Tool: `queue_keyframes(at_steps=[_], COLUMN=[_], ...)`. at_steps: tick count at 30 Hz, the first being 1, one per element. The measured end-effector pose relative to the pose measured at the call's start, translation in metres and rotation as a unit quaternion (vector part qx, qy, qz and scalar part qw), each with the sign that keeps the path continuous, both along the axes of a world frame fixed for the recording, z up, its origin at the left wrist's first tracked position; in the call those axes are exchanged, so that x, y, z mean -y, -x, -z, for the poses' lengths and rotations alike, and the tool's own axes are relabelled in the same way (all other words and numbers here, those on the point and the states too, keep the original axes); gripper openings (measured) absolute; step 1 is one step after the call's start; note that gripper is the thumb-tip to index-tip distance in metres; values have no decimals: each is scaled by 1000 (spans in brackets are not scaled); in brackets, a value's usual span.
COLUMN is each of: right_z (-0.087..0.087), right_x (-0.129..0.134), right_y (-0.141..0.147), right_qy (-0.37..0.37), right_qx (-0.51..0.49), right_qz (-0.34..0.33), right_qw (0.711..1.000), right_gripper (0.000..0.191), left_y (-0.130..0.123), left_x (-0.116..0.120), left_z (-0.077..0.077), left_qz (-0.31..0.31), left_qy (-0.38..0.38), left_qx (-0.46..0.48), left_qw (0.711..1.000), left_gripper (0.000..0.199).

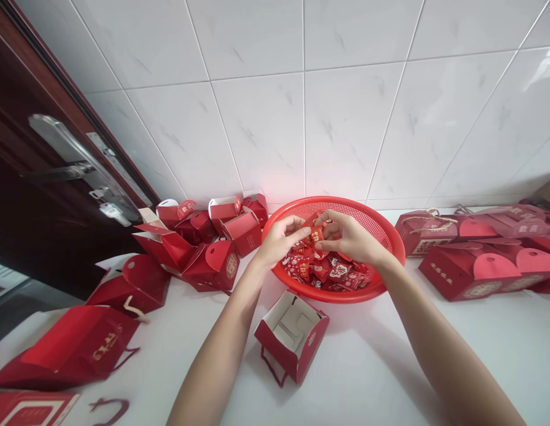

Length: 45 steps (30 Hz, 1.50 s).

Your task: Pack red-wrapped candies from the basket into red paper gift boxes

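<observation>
Step in hand, as judged: handling one red packet (pixel 317 235) above the basket (pixel 330 294), which stands near the counter's (pixel 372 367) back edge. Left hand (pixel 283 239): thumb and fingers drawn together at the packet's left side. Right hand (pixel 343 234): curled, forefinger and thumb closed at its right side. Which carries the weight: cannot tell. Loose packets (pixel 319 272) lie below, inside the basket.

An open box (pixel 277 343), pale inside, stands just in front of the basket, toward the counter's front. More boxes (pixel 212 266) line the left edge; others stand at the back right.

Next move, in my judgement, calls for a light pinch and enough height to clear the rim.
</observation>
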State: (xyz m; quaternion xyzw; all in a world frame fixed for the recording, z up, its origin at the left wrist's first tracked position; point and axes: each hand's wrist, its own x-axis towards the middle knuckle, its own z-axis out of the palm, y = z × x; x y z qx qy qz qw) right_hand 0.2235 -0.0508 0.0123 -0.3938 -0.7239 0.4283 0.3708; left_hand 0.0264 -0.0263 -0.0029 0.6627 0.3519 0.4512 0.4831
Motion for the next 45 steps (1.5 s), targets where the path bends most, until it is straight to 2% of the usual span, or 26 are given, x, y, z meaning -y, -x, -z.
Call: queue_keyframes(at_steps=[5, 8, 12, 14, 16, 19, 23, 25, 35, 38, 42, 45], right_z=[1, 3, 6, 4, 0, -5, -3, 0, 3, 5, 10, 12], right_x=[0, -1, -7, -13, -19, -24, -25, -25, -31, -34, -40, -45], right_y=[1, -1, -7, -8, -2, 20, 57, 68, 62, 60, 56, 54], right_qy=[-8, -21, -39, -44, -44, -47, -92, -110, -64, -53, -32, -16], right_qx=[10, 20, 73, 161, 284, 440, 566, 582, 606, 604, 593, 584], right_qz=[22, 46, 84, 51, -29, -140, -166, -173, -174, -171, -178, -183], right_qw=[1000, 999, 993, 985, 958, 886, 802, 787, 774, 777, 784, 790], right_gripper=[39, 38, 24, 15, 17, 38, 56, 55, 46, 46, 57, 53], left_y=[-1, 0, 2, 3, 3, 3, 3, 2, 1, 0, 0, 0], left_x=[-3, -7, -12, -13, -15, -15, -14, -13, -11, -11, -11, -11], left_z=[3, 6, 11, 13, 14, 15, 14, 14, 12, 11, 11, 11], left_qz=[-33, -102, -169, -178, -181, -182, -177, -173, -169, -170, -169, -168], left_qy=[-1, 12, 24, 26, 31, 41, 48, 46, 57, 56, 51, 50], left_qx=[30, 74, 124, 133, 145, 158, 160, 158, 165, 168, 171, 170], left_qw=[999, 992, 978, 975, 972, 970, 970, 971, 970, 969, 969, 970], left_gripper=[29, 28, 26, 26, 28, 31, 30, 28, 31, 30, 29, 28])
